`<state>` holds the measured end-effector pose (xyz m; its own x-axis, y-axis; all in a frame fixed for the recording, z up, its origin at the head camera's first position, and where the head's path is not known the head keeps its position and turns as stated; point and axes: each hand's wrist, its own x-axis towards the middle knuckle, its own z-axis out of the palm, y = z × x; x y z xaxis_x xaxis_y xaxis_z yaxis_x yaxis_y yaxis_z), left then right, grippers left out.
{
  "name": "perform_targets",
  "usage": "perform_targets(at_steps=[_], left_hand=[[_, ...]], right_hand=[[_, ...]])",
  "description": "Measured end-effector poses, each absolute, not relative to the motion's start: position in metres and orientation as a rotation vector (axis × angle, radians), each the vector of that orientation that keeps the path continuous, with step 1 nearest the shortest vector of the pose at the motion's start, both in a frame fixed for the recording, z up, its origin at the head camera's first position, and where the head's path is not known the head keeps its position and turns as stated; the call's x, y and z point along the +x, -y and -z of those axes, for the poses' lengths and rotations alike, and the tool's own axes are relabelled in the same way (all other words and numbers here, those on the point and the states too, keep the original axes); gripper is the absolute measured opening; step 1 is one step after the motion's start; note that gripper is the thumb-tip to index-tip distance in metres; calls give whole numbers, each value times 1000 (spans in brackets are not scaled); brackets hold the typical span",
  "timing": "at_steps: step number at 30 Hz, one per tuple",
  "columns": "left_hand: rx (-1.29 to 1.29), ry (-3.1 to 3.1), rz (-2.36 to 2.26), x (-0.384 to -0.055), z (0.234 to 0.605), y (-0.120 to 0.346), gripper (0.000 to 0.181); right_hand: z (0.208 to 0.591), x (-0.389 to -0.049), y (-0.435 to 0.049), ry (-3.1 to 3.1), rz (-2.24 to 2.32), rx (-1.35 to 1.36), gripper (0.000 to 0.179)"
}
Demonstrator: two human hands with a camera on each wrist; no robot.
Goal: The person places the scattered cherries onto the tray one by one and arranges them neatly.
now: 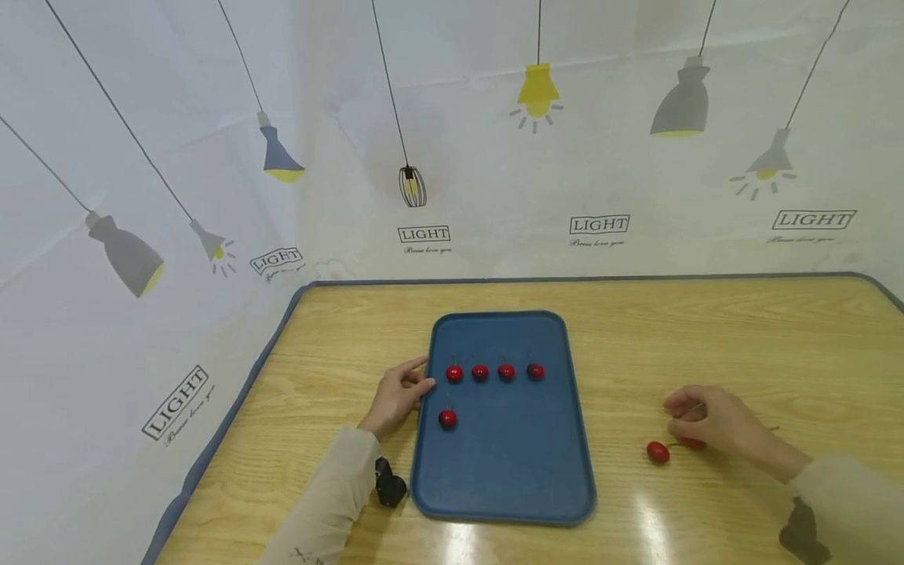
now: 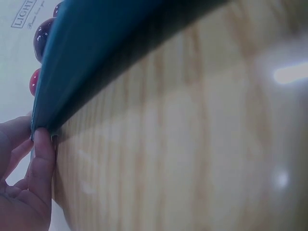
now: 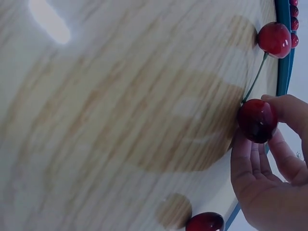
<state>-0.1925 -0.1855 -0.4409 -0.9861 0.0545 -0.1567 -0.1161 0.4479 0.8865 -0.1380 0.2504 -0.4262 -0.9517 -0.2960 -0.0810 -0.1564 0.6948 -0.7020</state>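
My left hand [image 1: 398,396] grips the left rim of a blue tray [image 1: 504,479]; in the left wrist view its fingers [image 2: 42,154] meet at the edge. The tray bears a row of several red cherries [image 1: 506,373], with one cherry [image 1: 448,419] below the row's left end. To the right, my right hand [image 1: 720,424] is low over the table with bent fingers. One cherry [image 3: 258,120] appears between its fingertips in the right wrist view; whether they touch it is unclear. Another cherry [image 1: 658,453] with a green stem lies just left, and a third cherry [image 3: 205,222] lies nearby.
A wooden table [image 1: 706,329] with a dark blue edge carries the tray. Behind and to the left hangs a pale sheet [image 1: 480,157] printed with lamps. A black device [image 1: 389,482] sits at my left wrist, close to the tray's side.
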Motion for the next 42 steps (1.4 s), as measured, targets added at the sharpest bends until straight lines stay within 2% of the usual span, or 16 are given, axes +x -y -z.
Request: perform_targets(at_steps=[8, 42], left_hand=[[-51, -2525, -1576, -191, 441, 186, 45], [-47, -2524, -1568, -194, 445, 187, 45]], right_hand=[[429, -137, -249, -2726, 1075, -388, 32], [430, -139, -244, -2720, 1050, -455, 17]])
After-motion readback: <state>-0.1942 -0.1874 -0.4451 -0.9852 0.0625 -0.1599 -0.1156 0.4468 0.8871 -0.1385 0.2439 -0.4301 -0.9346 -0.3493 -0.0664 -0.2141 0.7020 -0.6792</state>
